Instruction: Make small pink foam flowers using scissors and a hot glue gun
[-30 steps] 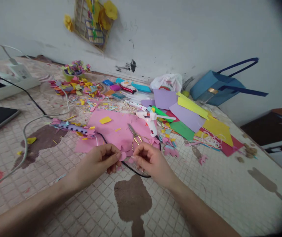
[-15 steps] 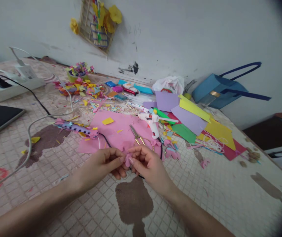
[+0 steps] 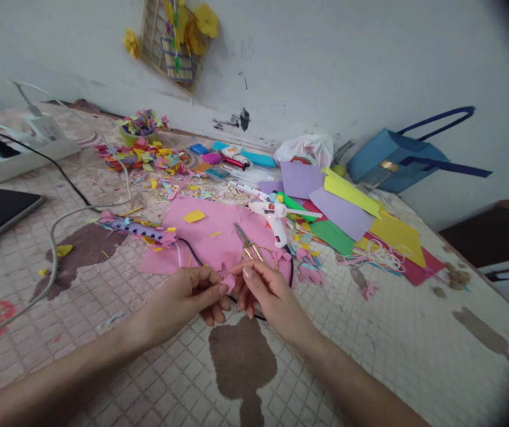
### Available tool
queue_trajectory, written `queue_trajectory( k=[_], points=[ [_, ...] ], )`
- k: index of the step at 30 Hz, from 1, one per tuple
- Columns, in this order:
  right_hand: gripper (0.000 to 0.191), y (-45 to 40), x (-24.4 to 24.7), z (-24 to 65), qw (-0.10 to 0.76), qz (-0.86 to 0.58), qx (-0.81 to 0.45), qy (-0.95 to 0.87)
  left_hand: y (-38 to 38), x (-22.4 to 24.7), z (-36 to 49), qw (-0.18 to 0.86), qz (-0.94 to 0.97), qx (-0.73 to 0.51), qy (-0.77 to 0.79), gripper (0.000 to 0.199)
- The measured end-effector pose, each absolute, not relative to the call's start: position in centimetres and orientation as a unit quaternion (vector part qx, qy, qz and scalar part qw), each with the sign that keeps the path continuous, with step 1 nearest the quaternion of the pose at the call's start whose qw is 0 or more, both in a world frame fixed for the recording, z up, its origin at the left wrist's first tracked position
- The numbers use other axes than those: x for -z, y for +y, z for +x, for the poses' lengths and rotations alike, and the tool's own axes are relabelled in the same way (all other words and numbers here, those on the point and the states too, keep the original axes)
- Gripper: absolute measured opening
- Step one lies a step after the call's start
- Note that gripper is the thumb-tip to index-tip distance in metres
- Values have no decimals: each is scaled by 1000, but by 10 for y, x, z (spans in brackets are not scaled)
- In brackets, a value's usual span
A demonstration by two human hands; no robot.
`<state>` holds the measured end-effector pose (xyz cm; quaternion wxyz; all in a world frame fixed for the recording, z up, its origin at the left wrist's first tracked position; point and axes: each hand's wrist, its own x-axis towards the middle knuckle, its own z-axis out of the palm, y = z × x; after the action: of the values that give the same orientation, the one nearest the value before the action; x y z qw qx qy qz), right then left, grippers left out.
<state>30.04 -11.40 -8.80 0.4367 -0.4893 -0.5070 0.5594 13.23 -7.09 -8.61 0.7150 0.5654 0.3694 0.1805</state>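
Note:
In the head view, my left hand (image 3: 196, 292) pinches a small pink paper piece (image 3: 228, 283) between thumb and forefinger. My right hand (image 3: 269, 295) is beside it, fingers loosely bent and thumb raised off the paper. Its forefinger comes up to the piece's far edge; whether it touches, I cannot tell. Just beyond my hands lie scissors (image 3: 249, 242) with gold handles, on a large pink paper sheet (image 3: 210, 237). A white glue gun (image 3: 274, 222) lies on the sheet's right side. More pink cutouts (image 3: 311, 274) are right of the scissors.
Left are a decorated purple strip (image 3: 139, 229), a phone (image 3: 3, 213) and a power strip (image 3: 23, 160) with trailing cables. Paper scraps (image 3: 141, 157) are heaped behind. Coloured sheets (image 3: 343, 210), white string (image 3: 377, 256) and a blue bag (image 3: 397, 157) occupy the right side.
My right thumb has lifted off the pink paper piece and shifted up and right. The piece has turned a little in my left fingers, which still pinch it.

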Motion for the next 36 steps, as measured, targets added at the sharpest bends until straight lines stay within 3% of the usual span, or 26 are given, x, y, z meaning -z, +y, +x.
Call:
queue_trajectory(
  k=[11,20,30,36],
  points=[
    [15,-116,88,299,398,-513,-557,-517,-73,80,133,710,575,-178,366,22],
    [14,-116,88,298,417,-513,-561,-499,-73,80,133,702,585,-197,355,19],
    [31,-116,87,299,423,-465,-601,-494,-71,80,132,734,544,-176,366,22],
    [20,-116,87,301,397,-486,-585,-513,-72,79,133,732,553,-171,360,21]
  ],
)
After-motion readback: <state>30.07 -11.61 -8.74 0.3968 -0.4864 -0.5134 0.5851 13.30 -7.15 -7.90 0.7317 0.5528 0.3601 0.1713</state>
